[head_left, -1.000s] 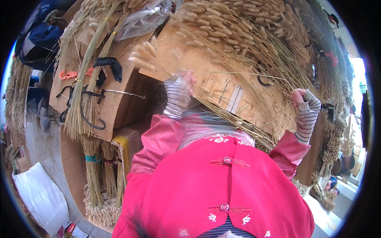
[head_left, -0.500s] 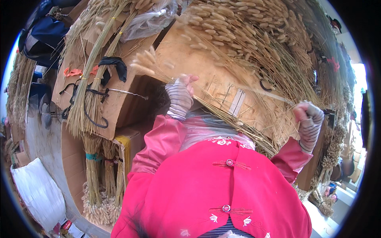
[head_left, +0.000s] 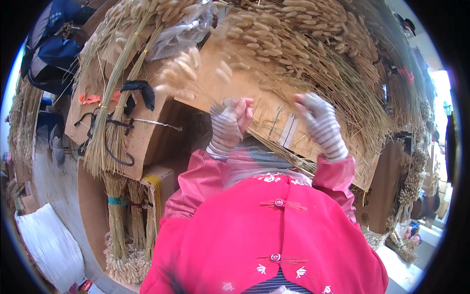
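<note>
My left hand [head_left: 229, 126], in a striped fingerless glove, is closed round a small bunch of bunny tail grass [head_left: 178, 73]. Its fluffy heads fan out to the upper left, and the stems trail down to the right past my wrist. In a matching glove, my right hand [head_left: 320, 122] hangs over the board with its fingers curled together; whatever is between them is too blurred to make out. Beneath both hands lies a wooden board [head_left: 205, 63], with a big heap of loose bunny tail grass [head_left: 298, 44] spread over its far side.
Tied grass bundles [head_left: 110, 103] lie on a cardboard box [head_left: 152, 142] to the left. More bundles [head_left: 117, 220] stand heads down in a lower box. A clear plastic bag [head_left: 178, 36] sits at the back, and a white sack [head_left: 49, 245] lies on the floor.
My right hand has come left and inward from the board's right side toward my left hand. My left hand has shifted slightly right and lower, still gripping the grass bunch.
</note>
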A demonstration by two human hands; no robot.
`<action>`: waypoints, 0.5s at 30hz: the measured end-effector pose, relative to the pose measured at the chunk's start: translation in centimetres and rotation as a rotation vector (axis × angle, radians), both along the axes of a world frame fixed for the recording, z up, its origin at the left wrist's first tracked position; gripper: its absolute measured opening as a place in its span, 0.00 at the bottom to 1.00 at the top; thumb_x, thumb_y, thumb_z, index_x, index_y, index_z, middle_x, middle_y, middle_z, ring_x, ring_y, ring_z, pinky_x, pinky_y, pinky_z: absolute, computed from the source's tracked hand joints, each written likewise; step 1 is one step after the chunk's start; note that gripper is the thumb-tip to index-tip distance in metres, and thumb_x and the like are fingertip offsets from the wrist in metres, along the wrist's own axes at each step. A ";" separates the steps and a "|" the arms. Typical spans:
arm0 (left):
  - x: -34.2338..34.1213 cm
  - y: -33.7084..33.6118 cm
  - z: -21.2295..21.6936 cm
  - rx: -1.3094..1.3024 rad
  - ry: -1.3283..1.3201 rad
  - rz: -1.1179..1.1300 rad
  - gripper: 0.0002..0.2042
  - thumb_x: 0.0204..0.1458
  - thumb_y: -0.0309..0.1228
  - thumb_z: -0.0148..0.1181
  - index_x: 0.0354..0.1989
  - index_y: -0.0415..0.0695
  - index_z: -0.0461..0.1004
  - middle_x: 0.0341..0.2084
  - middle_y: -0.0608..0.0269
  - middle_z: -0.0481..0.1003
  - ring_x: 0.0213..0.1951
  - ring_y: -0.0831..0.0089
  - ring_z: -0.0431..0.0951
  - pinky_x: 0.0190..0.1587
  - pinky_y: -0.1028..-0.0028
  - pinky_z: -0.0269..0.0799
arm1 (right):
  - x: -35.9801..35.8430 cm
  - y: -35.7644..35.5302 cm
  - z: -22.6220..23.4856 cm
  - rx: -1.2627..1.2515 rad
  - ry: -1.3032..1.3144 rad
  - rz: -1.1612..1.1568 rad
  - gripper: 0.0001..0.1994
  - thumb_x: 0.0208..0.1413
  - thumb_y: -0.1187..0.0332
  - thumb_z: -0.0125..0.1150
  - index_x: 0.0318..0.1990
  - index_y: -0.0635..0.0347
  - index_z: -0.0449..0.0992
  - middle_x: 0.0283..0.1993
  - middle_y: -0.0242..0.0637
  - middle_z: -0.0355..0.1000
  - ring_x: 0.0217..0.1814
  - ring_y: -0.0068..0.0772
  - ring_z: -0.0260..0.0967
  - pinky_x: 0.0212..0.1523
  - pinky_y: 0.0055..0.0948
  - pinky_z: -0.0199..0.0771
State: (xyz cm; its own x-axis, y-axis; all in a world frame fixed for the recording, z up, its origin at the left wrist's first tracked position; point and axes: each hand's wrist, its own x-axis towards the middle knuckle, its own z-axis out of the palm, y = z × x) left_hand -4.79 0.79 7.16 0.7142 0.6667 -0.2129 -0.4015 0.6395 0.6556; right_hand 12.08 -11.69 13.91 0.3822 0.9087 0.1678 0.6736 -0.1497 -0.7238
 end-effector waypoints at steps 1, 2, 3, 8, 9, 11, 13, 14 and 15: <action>-0.1 -0.4 0.7 0.043 0.008 -0.025 0.08 0.52 0.29 0.49 0.31 0.36 0.71 0.17 0.63 0.68 0.13 0.83 0.59 0.14 0.86 0.53 | -1.0 1.9 0.8 -0.012 0.012 0.049 0.10 0.47 0.68 0.53 0.36 0.63 0.72 0.27 0.36 0.66 0.29 0.29 0.62 0.32 0.24 0.62; -0.3 -0.6 1.3 0.096 0.010 -0.039 0.08 0.52 0.28 0.48 0.31 0.36 0.71 0.16 0.64 0.67 0.11 0.83 0.57 0.13 0.86 0.51 | -1.8 3.8 1.7 0.040 0.022 0.166 0.10 0.48 0.67 0.52 0.34 0.65 0.72 0.24 0.33 0.65 0.26 0.25 0.60 0.29 0.22 0.60; -0.4 -0.9 1.9 0.079 0.023 -0.038 0.09 0.50 0.28 0.50 0.30 0.35 0.72 0.14 0.64 0.67 0.11 0.84 0.57 0.14 0.85 0.52 | -2.4 5.7 2.6 -0.019 0.157 0.152 0.10 0.48 0.65 0.53 0.32 0.64 0.72 0.23 0.33 0.65 0.25 0.24 0.60 0.28 0.23 0.61; -1.2 -0.8 3.3 0.116 -0.015 -0.162 0.10 0.48 0.29 0.52 0.30 0.32 0.72 0.14 0.61 0.69 0.11 0.84 0.58 0.15 0.85 0.53 | -4.5 10.5 4.5 0.069 0.502 0.167 0.13 0.47 0.61 0.54 0.26 0.65 0.72 0.17 0.30 0.63 0.21 0.19 0.56 0.23 0.23 0.60; -1.3 -0.7 3.2 0.122 -0.027 -0.165 0.10 0.48 0.29 0.52 0.30 0.32 0.72 0.14 0.60 0.69 0.11 0.84 0.58 0.15 0.85 0.53 | -4.6 10.5 4.4 0.064 0.576 0.147 0.13 0.45 0.62 0.55 0.24 0.66 0.72 0.16 0.29 0.62 0.20 0.18 0.55 0.22 0.23 0.59; -1.2 -0.8 2.8 0.122 -0.079 -0.167 0.10 0.48 0.29 0.51 0.30 0.32 0.71 0.16 0.57 0.71 0.11 0.84 0.58 0.15 0.85 0.53 | -4.7 10.3 3.9 0.037 0.528 0.154 0.13 0.46 0.62 0.55 0.25 0.66 0.72 0.16 0.28 0.62 0.20 0.17 0.55 0.22 0.23 0.59; -1.1 -0.9 2.4 0.109 -0.056 -0.157 0.10 0.48 0.29 0.51 0.31 0.31 0.71 0.16 0.57 0.71 0.11 0.84 0.57 0.15 0.85 0.52 | -4.5 10.2 3.4 -0.010 0.457 0.140 0.10 0.46 0.66 0.54 0.25 0.66 0.71 0.16 0.31 0.64 0.19 0.20 0.56 0.21 0.24 0.60; -0.9 -0.9 2.3 0.111 -0.050 -0.147 0.10 0.48 0.28 0.50 0.31 0.31 0.71 0.16 0.56 0.71 0.11 0.84 0.57 0.15 0.85 0.52 | -4.4 10.1 3.2 0.020 0.391 0.153 0.09 0.47 0.67 0.53 0.25 0.66 0.71 0.16 0.29 0.63 0.19 0.18 0.54 0.21 0.23 0.58; -0.9 -0.9 2.3 0.087 -0.060 -0.151 0.10 0.48 0.28 0.50 0.31 0.31 0.71 0.16 0.56 0.71 0.11 0.84 0.57 0.14 0.85 0.51 | -4.2 10.2 3.1 0.052 0.315 0.154 0.09 0.48 0.68 0.53 0.24 0.66 0.70 0.16 0.28 0.61 0.20 0.17 0.53 0.21 0.22 0.57</action>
